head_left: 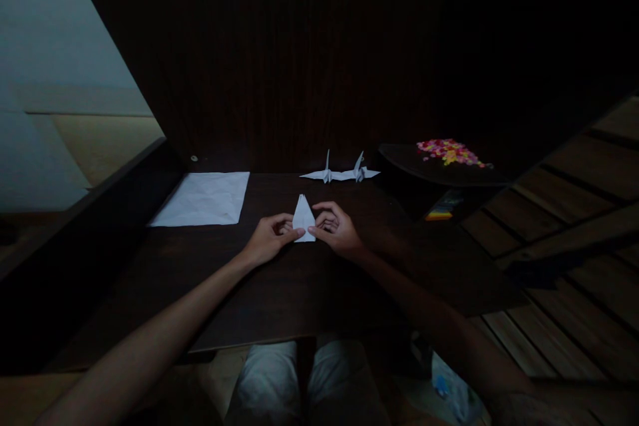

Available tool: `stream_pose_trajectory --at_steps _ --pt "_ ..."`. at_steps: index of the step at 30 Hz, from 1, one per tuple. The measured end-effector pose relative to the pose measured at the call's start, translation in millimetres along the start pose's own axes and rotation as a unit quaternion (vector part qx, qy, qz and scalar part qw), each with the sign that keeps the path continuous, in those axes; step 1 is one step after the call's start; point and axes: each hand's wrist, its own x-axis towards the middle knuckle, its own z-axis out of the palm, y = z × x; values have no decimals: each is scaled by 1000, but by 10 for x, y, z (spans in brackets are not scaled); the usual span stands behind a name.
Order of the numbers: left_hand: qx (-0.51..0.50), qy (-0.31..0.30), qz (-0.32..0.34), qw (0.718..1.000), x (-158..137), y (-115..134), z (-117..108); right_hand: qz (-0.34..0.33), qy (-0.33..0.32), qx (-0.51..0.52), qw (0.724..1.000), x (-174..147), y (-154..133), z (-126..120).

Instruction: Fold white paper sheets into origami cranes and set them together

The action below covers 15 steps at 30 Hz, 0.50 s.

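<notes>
Between my two hands is a small piece of folded white paper (304, 218), wide at the bottom and narrowing to split points at the top. My left hand (272, 237) grips its lower left edge, thumb on the front face and fingers behind. On the lower right edge, my right hand (335, 227) pinches the paper the same way, with its index finger curled above. Just beyond stand two white origami cranes (359, 173), side by side with wing tips meeting. A creased white sheet of paper (210, 200) lies flat to the left.
A dark wooden desk (259, 313) carries all this, with a raised side panel (90, 206) at left and a tall back panel. On a small shelf (399, 156) at right sits a heap of colourful little pieces (452, 152). Slatted wood (579, 306) shows at right.
</notes>
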Motion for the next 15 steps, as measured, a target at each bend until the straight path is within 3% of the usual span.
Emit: stream_pose_trajectory --at_steps 9,15 --pt "-8 14 1 1000 10 -16 -9 65 -66 71 993 -25 -25 40" --pt "-50 15 38 998 11 -24 9 54 -47 91 993 -32 -42 38"
